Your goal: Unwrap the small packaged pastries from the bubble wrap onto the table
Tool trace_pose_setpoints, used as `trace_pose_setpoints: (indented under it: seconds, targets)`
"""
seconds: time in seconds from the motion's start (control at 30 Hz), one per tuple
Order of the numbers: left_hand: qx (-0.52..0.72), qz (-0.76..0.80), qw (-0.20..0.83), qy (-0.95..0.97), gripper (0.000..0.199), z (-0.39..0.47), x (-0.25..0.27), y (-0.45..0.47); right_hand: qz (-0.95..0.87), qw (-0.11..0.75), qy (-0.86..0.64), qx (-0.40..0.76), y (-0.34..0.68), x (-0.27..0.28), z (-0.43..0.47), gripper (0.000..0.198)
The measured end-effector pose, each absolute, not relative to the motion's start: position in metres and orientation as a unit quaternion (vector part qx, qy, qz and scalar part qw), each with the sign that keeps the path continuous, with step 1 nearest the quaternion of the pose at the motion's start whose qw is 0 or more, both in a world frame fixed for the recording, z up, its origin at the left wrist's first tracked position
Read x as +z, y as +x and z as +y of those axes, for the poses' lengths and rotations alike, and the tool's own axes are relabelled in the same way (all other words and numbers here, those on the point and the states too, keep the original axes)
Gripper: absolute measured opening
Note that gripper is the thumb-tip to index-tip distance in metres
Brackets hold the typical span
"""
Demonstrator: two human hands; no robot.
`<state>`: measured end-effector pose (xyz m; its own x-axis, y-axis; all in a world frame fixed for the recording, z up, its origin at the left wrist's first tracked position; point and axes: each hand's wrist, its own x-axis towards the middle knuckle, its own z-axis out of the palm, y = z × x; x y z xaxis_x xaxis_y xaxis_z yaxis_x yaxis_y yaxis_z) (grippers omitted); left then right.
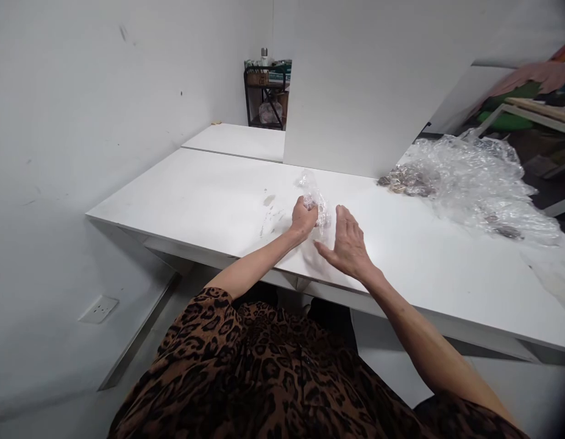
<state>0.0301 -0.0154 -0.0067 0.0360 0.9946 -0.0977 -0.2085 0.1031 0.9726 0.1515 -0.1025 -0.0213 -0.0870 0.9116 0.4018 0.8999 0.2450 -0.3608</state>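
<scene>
My left hand [305, 217] is closed around a clear plastic bag [322, 210] above the white table [209, 195]. Crinkled film sticks out above and to the right of its fingers. Something pinkish shows through the plastic, too small to make out. Just right of the bag, my right hand [348, 242] is open, its fingers straight and its thumb stretched toward the bag. Nothing shows in its grasp.
A heap of clear plastic bags [474, 183] with small dark items [408, 178] covers the table's right side. A white panel [355, 85] stands at the back. Left is a wall with a socket [99, 309]; a dark shelf [266, 88] stands behind.
</scene>
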Motion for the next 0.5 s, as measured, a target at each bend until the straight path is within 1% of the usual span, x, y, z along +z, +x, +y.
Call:
trace_pose_setpoints:
  seconds: [0.07,0.13,0.17,0.23,0.3,0.33,0.4,0.5]
  targets:
    - [0.519,0.453,0.583,0.431,0.033,-0.017,-0.006,0.032,-0.716,0.33,-0.615,0.021,0.146,-0.022,-0.099,0.092]
    - [0.506,0.434,0.6,0.442,0.033,-0.016,-0.003,0.03,-0.671,0.4,-0.62,0.069,0.15,-0.019,-0.09,0.073]
    - [0.496,0.425,0.61,0.448,0.032,-0.014,-0.002,0.027,-0.642,0.437,-0.619,0.118,0.155,-0.015,-0.085,0.061]
    - [0.474,0.414,0.633,0.451,0.03,-0.009,0.002,0.017,-0.571,0.503,-0.598,0.252,0.171,-0.002,-0.074,0.043]
    - [0.456,0.41,0.665,0.426,0.034,-0.001,0.003,0.006,-0.489,0.558,-0.556,0.375,0.188,0.014,-0.065,0.032]
    - [0.447,0.411,0.684,0.405,0.039,0.003,0.003,0.001,-0.453,0.582,-0.535,0.413,0.194,0.022,-0.061,0.029]
    - [0.439,0.418,0.711,0.357,0.048,0.009,0.0,-0.004,-0.412,0.615,-0.51,0.438,0.201,0.039,-0.054,0.025]
    - [0.423,0.429,0.731,0.32,0.057,0.01,-0.01,0.0,-0.393,0.618,-0.531,0.426,0.195,0.059,-0.043,0.018]
